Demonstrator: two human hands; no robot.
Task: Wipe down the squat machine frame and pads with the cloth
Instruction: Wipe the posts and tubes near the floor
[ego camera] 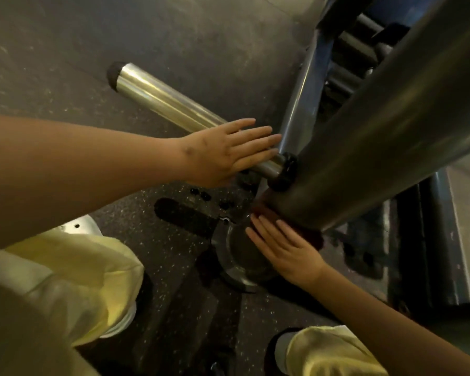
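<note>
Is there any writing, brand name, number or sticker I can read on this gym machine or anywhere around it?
None: no word, label, brand, number or sign can be read in this view.
The chrome bar under the left hand, the grey frame tube by the right hand and the speckled floor show no print on the surfaces in view.

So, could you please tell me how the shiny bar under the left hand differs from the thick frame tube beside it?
The shiny bar is slim and mirror-bright; the frame tube is far thicker and dull grey. The bar ends in a black cap; the tube runs out of view. The left hand lies flat on the bar; the right hand reaches toward the tube's lower end. Both are round metal.
</note>
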